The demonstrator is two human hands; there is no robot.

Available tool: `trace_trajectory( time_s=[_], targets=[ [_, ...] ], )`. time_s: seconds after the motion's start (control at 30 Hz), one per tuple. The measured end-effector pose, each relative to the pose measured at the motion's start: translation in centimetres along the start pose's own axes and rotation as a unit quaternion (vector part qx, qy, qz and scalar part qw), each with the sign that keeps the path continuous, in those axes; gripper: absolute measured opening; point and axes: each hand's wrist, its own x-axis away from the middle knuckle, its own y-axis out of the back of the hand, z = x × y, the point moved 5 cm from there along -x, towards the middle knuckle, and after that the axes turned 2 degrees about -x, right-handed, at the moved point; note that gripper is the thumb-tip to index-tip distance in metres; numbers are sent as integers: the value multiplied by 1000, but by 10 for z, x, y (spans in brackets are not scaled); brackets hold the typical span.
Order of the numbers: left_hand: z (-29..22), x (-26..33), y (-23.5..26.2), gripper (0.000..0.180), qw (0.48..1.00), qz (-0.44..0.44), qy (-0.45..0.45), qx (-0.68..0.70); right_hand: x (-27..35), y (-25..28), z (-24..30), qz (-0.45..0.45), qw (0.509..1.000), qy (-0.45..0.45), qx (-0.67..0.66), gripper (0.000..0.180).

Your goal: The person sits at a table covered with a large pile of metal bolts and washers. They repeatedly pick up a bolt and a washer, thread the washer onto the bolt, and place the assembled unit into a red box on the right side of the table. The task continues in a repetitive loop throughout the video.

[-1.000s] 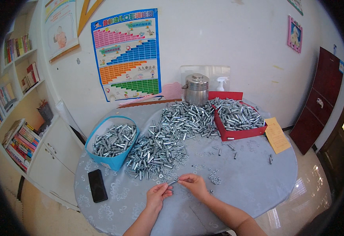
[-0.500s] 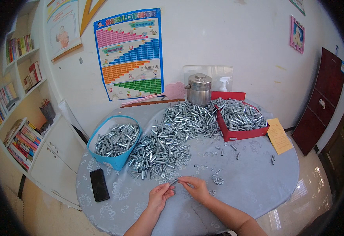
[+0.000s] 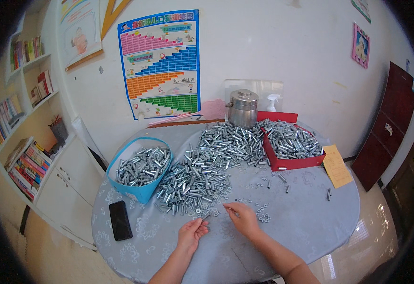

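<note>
My left hand is closed, its thumb and fingers pinching a slim silvery metal bolt that points up and to the right. My right hand is apart from it, to the right and slightly farther off, with thumb and fingertips drawn together. Whatever small piece may be between those fingertips is too small to make out. Just beyond both hands lies a large heap of silvery bolts and sleeves, with washers scattered along its near edge. A cluster of small nuts lies right of my right hand.
A blue fabric bin and a red box, both filled with metal parts, flank the heap. A black phone lies at left, a yellow paper at right. Behind stand a steel pot and a spray bottle.
My right hand has come away from the bolt, moving up and right. My left hand still holds the bolt in nearly the same place. The view has shifted slightly.
</note>
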Motion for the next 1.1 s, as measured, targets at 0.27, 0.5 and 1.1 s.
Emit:
trace_trajectory(
  time_s=[0.27, 0.5, 1.1],
  targets=[
    [-3, 1, -3, 15, 1000, -2, 1, -16, -4, -32, -18, 89, 976, 106, 169, 22],
    [-3, 2, -3, 15, 999, 27, 12, 25, -5, -25, -18, 95, 983, 56, 146, 16],
    [-1, 3, -4, 16, 997, -17, 3, -81, -2, -18, -6, 85, 973, -47, -209, 14]
  ],
)
